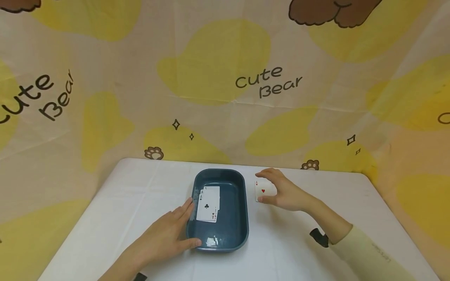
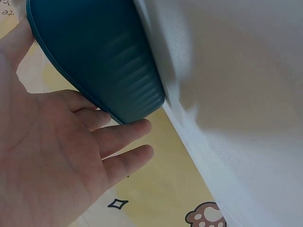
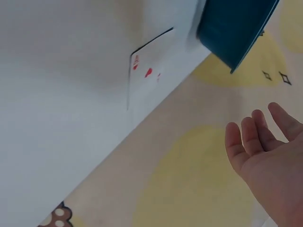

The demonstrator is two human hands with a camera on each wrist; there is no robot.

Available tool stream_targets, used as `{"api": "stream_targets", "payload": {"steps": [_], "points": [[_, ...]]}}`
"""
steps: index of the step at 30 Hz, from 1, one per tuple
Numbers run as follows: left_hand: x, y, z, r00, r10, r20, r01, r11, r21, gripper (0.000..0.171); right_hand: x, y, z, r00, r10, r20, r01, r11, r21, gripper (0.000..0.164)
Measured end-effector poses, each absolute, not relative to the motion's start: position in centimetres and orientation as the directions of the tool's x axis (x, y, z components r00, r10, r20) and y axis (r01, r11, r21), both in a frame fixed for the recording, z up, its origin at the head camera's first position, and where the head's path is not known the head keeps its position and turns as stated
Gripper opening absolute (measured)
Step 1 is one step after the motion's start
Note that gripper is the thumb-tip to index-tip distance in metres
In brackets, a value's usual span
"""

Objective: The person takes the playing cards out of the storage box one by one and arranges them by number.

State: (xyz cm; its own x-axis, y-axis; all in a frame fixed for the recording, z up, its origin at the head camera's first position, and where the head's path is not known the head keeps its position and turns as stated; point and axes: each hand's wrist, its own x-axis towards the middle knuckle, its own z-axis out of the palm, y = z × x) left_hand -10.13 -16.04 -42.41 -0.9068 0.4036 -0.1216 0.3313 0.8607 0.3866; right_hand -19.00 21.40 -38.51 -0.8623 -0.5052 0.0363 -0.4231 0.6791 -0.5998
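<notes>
A dark blue rectangular dish (image 1: 245, 212) stands on the white table, long side pointing away from me. Inside lie a few overlapping playing cards (image 1: 204, 214), an ace of clubs face up on top. My left hand (image 1: 166, 236) rests against the dish's left side, thumb over the near left rim and fingers fairly straight along the outer wall (image 2: 104, 52). To the right of the dish, an ace of hearts (image 1: 264, 192) lies face up on the table. Over that card hovers my right hand (image 1: 290, 192), thumb and fingers spread wide, with a gap below it in the right wrist view.
The white tabletop (image 1: 316, 207) extends around the dish, its back edge just beyond it. A yellow and beige cloth (image 1: 218, 62) printed with "Cute Bear" hangs behind the table. A black strap (image 1: 319, 238) shows at my right wrist.
</notes>
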Motion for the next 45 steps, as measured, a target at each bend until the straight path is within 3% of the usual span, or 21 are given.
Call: {"api": "stream_targets", "payload": {"steps": [11, 45], "points": [[-10.1, -15.9, -42.2, -0.908, 0.399, -0.129, 0.323, 0.862, 0.391, 0.111, -18.4, 18.6, -38.3, -0.82, -0.565, 0.089, -0.512, 0.657, -0.553, 0.079], [-10.3, -16.0, -42.0, -0.903, 0.397, -0.164, 0.309, 0.866, 0.394, 0.113, -19.3, 10.0, -41.6, -0.787, -0.612, 0.077, -0.555, 0.647, -0.523, 0.086]]}}
